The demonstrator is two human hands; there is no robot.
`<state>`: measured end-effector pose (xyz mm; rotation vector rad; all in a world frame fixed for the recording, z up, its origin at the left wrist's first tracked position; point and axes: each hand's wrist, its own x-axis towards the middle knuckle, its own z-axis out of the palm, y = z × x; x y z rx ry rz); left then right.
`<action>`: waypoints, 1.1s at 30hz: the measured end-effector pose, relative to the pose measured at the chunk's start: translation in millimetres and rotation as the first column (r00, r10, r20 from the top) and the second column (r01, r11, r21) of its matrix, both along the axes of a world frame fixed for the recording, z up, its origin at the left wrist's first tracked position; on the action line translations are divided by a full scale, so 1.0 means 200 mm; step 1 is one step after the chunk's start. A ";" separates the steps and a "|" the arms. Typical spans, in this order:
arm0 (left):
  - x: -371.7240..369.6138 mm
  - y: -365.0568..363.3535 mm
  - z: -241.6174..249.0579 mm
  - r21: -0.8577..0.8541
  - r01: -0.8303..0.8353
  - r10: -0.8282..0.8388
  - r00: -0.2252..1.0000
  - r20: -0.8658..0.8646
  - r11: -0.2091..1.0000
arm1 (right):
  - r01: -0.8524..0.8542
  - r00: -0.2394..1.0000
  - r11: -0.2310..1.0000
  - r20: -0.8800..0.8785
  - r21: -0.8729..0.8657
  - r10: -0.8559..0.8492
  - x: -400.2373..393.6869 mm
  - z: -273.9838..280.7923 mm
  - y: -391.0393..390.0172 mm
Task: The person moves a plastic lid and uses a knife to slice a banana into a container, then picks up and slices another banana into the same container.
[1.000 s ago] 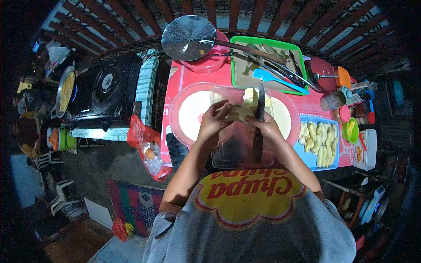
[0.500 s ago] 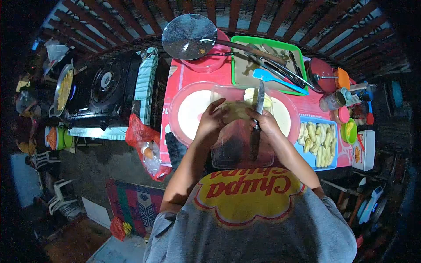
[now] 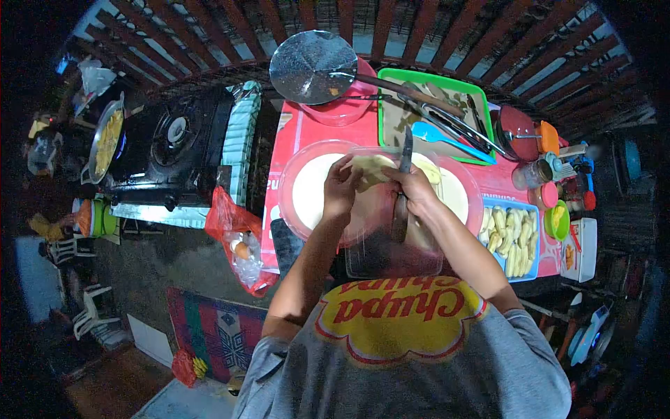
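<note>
My left hand (image 3: 339, 187) is closed around one end of a peeled banana (image 3: 372, 170), whose outline is a little blurred. In my right hand (image 3: 417, 190) is a knife (image 3: 407, 148), its blade pointing away from me and its dark handle below the fingers. The right fingertips come up to the banana's other end beside the blade. Beneath both hands lies a clear plastic container (image 3: 391, 264), with pale banana slices (image 3: 426, 170) at its far right. It overlaps a wide pink basin (image 3: 285, 202) holding creamy white batter (image 3: 309, 188).
Peeled bananas (image 3: 515, 234) fill a blue tray at right. Behind stands a green-rimmed tray (image 3: 382, 105) with tongs and a blue spatula (image 3: 447, 138). A round metal strainer (image 3: 313, 68) rests over a pink tub. Left are a stove (image 3: 174, 140) and a frying pan (image 3: 106, 143).
The view has shifted slightly, so the table sits lower and further right. The knife has turned, its blade now darker and narrower. Both hands still hold the banana and knife.
</note>
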<state>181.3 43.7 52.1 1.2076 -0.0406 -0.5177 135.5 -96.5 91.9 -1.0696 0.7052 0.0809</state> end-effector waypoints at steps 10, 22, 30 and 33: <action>-0.16 0.08 -0.12 0.659 -0.357 -0.463 0.496 0.734 0.662 | -0.202 0.960 0.497 -0.070 -0.844 0.272 0.09 -0.26 -0.03; -0.18 0.03 -0.04 0.654 -0.468 -0.604 0.277 0.747 0.594 | -0.151 0.947 0.359 -0.031 -0.921 0.319 -0.25 0.06 -0.20; -0.23 0.00 0.02 0.817 -0.312 -0.589 0.574 0.569 0.485 | -0.266 0.874 0.371 -0.385 -0.890 -0.297 -1.08 0.00 -0.92; -0.27 -0.01 0.02 0.794 -0.353 -0.564 0.565 0.603 0.495 | -0.347 0.802 0.408 -0.493 -0.844 -0.337 -1.19 -0.15 -0.96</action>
